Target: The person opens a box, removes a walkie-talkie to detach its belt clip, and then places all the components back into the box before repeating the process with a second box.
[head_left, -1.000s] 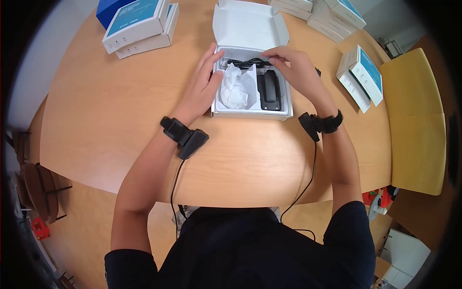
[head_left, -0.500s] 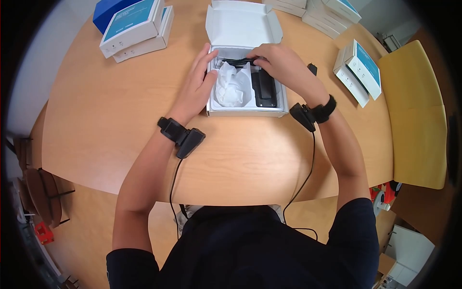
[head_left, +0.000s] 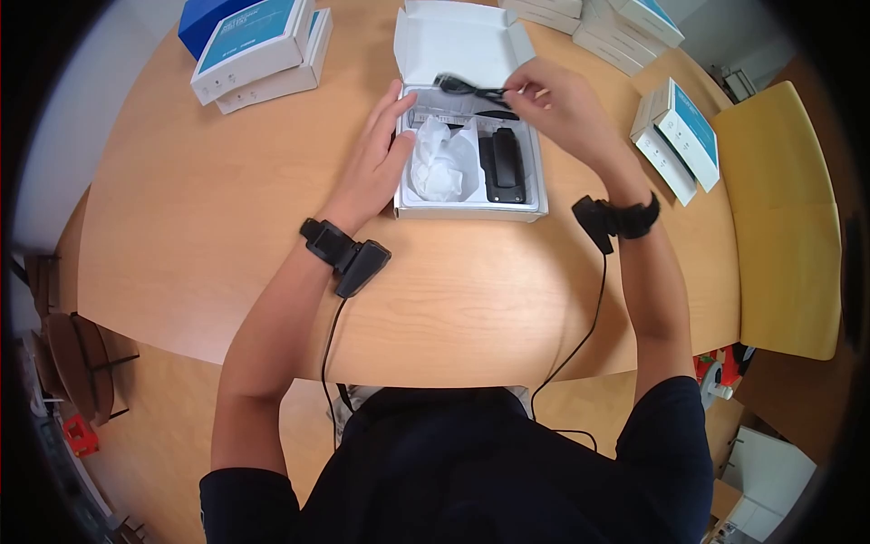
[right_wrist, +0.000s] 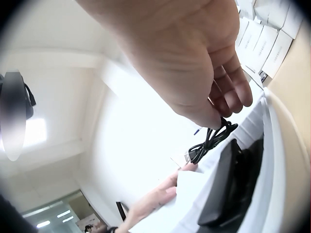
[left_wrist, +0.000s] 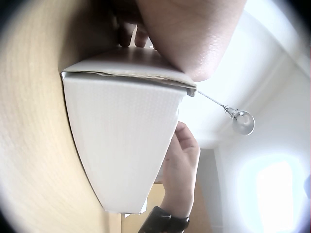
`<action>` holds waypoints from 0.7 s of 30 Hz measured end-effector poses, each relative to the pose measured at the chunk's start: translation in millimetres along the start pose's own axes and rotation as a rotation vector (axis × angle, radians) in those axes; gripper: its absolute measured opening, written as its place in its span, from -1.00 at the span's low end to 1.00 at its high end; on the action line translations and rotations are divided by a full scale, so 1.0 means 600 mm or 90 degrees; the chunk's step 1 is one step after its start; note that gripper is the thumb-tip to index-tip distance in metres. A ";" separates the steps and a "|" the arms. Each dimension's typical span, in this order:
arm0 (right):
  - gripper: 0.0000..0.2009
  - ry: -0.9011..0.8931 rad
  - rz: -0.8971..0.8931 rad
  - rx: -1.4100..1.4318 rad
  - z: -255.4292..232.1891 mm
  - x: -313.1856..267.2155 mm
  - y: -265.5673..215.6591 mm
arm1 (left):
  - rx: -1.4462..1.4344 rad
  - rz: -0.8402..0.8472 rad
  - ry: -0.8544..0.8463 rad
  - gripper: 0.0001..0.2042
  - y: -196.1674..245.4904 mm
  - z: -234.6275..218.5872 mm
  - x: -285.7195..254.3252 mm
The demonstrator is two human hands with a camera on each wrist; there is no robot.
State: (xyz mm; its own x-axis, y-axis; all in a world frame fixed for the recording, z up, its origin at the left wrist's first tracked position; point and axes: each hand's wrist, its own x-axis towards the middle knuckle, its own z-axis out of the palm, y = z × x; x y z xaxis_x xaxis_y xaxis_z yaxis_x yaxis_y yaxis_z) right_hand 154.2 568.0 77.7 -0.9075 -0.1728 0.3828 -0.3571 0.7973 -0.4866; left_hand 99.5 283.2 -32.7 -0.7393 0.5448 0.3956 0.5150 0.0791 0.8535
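An open white box [head_left: 471, 215] stands on the table with its lid tipped back. My right hand [head_left: 564, 109] pinches a bundled black USB cable [head_left: 469, 88] above the back of the box; in the right wrist view the cable [right_wrist: 210, 143] hangs from thumb and fingertips, its metal plug showing. Along the box's left wall rests my left hand [head_left: 370, 172], fingers extended and thumb at the rim. Inside lie a crumpled white wrapping [head_left: 437, 170] at the left and a black device with a clip [head_left: 506, 163] at the right. Another black piece [head_left: 497, 115] shows in the rear compartment.
Boxes with blue-green tops [head_left: 254, 41] are stacked at the back left, beside a blue box [head_left: 204, 27]. More white boxes [head_left: 612, 41] stand at the back right. Two boxes [head_left: 684, 131] lean together at the right, near a yellow chair [head_left: 784, 218].
My right hand has lifted the black cable out of the rear compartment, up and to the right. My left hand has stayed at the box's left side.
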 end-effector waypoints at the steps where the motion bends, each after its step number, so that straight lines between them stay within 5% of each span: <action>1: -0.85 0.024 0.002 0.028 -0.014 -0.007 0.000 | -0.002 -0.002 0.001 -0.49 0.001 0.000 -0.001; 4: -0.83 0.125 0.164 0.108 -0.054 -0.032 0.007 | 0.001 -0.004 0.006 -0.49 0.002 0.002 0.000; 9: -0.75 0.264 0.204 0.079 -0.082 -0.075 0.126 | 0.019 0.012 0.005 -0.49 -0.013 0.003 0.002; 16: -0.75 0.131 0.376 -0.150 -0.049 -0.112 0.146 | 0.017 0.003 -0.003 -0.51 -0.001 -0.001 0.002; 21: -0.75 0.116 0.310 -0.273 -0.028 -0.118 0.141 | 0.011 0.005 0.001 -0.51 -0.001 -0.001 0.002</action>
State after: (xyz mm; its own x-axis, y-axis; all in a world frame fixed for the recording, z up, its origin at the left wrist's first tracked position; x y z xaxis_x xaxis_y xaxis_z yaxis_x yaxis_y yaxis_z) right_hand 192.2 657.3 22.9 -0.8778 0.3344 0.3430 0.2368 0.9253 -0.2962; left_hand 98.1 283.3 -32.7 -0.7358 0.5445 0.4027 0.5282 0.0893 0.8444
